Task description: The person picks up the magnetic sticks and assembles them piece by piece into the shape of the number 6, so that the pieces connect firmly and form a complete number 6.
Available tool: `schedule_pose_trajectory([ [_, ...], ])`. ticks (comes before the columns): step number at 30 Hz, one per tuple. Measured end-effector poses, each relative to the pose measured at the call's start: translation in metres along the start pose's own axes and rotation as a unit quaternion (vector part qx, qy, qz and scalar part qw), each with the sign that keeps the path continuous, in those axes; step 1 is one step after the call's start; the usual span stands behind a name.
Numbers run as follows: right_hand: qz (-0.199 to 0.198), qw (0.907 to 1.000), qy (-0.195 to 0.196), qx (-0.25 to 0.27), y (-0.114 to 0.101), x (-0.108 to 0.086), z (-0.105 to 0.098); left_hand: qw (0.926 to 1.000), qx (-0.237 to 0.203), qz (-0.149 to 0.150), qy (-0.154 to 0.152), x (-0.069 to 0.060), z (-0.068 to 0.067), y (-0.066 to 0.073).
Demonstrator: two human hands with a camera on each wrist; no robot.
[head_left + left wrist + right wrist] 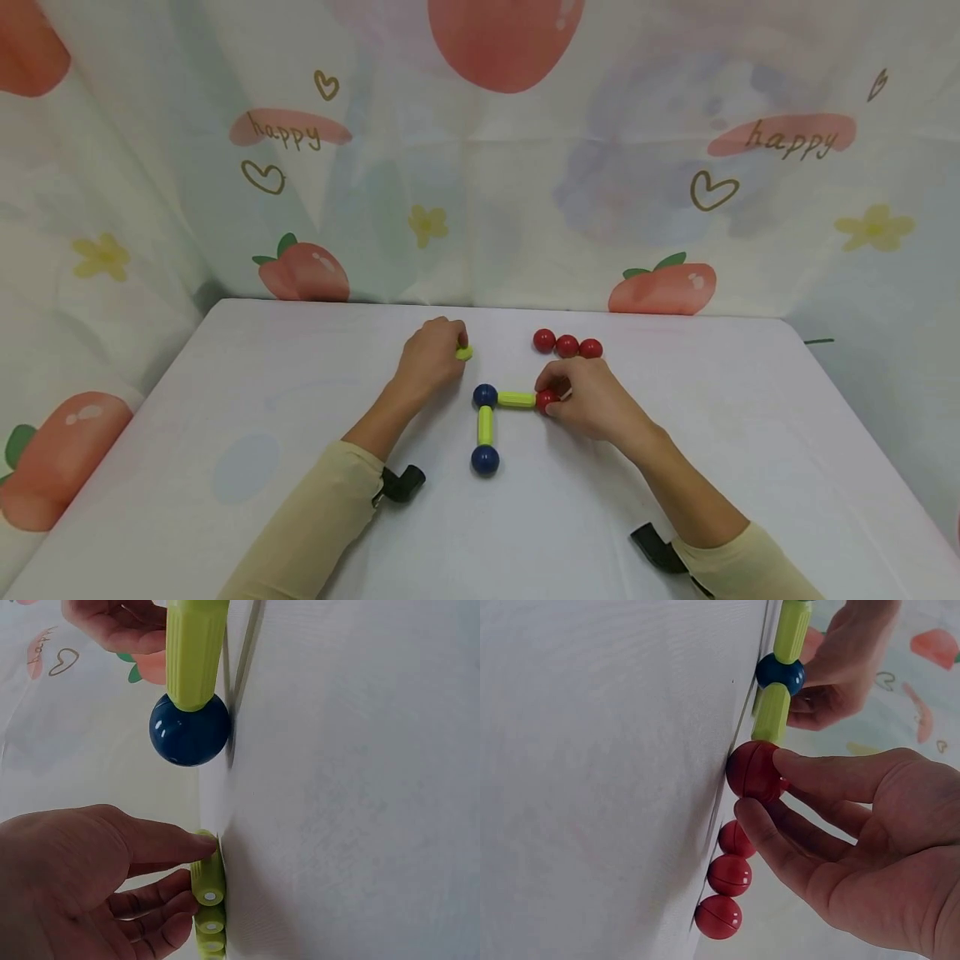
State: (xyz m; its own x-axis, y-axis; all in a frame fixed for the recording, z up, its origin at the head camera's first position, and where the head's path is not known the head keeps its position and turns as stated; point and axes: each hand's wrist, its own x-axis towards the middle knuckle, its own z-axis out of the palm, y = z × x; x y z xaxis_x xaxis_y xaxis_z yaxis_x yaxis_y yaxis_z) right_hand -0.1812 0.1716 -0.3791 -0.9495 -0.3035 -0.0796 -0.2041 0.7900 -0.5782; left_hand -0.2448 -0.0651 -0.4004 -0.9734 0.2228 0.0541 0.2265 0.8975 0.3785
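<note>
One red ball (751, 771) sits pinched in the right hand (592, 400), touching a green stick (517, 400) (right hand nearer) whose long axis runs leftward from that grip to a blue ball (485, 395); the left hand (431, 357), farther left, pinches a second stick (209, 876).

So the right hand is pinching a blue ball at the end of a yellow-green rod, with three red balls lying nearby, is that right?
Not quite: the ball that the right hand pinches is red, not blue, as the right wrist view shows. The rest stands.
</note>
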Motion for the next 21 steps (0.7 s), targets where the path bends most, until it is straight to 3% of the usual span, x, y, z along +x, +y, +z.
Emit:
schedule_pose_trajectory([
  [9,-0.005,1.0,0.0,-0.001,0.0,0.0,0.0,0.9995,0.031,0.006,-0.008,0.001,0.003,0.003],
  [21,0.005,1.0,-0.003,0.001,-0.002,-0.001,-0.002,0.9988,0.039,0.0,-0.028,-0.01,0.002,0.009],
])
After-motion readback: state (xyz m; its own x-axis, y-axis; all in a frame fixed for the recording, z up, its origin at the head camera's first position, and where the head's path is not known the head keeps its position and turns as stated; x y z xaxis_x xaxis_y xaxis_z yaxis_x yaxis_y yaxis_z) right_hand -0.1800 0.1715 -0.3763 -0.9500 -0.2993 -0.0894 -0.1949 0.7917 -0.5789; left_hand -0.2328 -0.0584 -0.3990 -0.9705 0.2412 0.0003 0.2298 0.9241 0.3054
